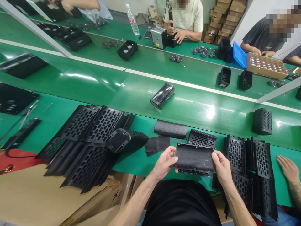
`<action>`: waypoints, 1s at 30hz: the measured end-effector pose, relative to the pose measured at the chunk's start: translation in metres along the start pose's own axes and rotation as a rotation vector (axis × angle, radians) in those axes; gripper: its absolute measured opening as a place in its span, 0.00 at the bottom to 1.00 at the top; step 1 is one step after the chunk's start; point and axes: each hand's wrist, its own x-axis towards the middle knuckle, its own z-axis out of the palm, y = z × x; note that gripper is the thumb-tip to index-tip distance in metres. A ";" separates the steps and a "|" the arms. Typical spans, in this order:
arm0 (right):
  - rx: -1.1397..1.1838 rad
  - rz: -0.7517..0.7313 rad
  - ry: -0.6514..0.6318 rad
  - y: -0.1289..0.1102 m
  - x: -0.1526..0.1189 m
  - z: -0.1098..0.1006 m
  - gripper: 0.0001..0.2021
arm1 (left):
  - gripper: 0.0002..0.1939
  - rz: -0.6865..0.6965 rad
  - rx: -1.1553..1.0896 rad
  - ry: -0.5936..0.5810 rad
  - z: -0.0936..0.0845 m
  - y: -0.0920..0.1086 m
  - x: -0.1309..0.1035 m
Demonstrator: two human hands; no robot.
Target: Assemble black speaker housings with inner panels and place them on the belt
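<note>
Between my two hands is a black speaker grille panel (195, 157), its smooth, cloth-like inner face turned up. My left hand (165, 162) pinches its left end, thumb on top. At the right end my right hand (221, 164) grips the edge with the thumb over the corner. Just beyond lies a perforated black grille (202, 138), partly covered by the held panel. Thin black cloth pieces (157, 145) rest on the green table to the left, below a curved black cover (170, 129). An assembled black speaker housing (127, 139) leans on the left grille stack.
Stacks of perforated grilles stand at left (94, 138) and right (249, 169). A green conveyor (195, 103) carries black housings. Another person's hand (289, 168) rests at far right. Across the belt, co-workers sit near a blue tray (239, 55) and a water bottle (133, 20).
</note>
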 end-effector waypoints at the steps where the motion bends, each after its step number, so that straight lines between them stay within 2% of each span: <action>1: -0.008 -0.006 0.003 0.000 0.001 0.000 0.25 | 0.22 0.000 -0.002 0.002 0.000 0.001 0.000; 11: -0.123 -0.037 0.001 0.004 0.014 0.006 0.27 | 0.21 0.005 -0.045 0.021 0.001 0.008 0.003; 17: 0.095 0.067 -0.036 -0.010 0.019 0.017 0.25 | 0.22 -0.029 -0.169 0.007 -0.007 0.009 0.005; 22: 0.115 0.103 -0.163 -0.029 0.028 0.030 0.24 | 0.36 -0.202 -0.238 0.086 -0.010 0.018 0.022; 24: 0.110 0.125 -0.224 -0.036 0.034 0.037 0.24 | 0.39 -0.299 -0.238 0.078 -0.009 0.024 0.031; 26: 0.088 0.143 -0.308 -0.043 0.042 0.045 0.25 | 0.39 -0.418 -0.280 0.015 -0.009 0.029 0.038; 28: 0.039 0.154 -0.399 -0.052 0.053 0.055 0.25 | 0.39 -0.544 -0.330 -0.097 -0.011 0.032 0.042; 30: -0.042 0.144 -0.511 -0.062 0.070 0.070 0.26 | 0.36 -0.555 -0.385 -0.170 -0.016 0.031 0.042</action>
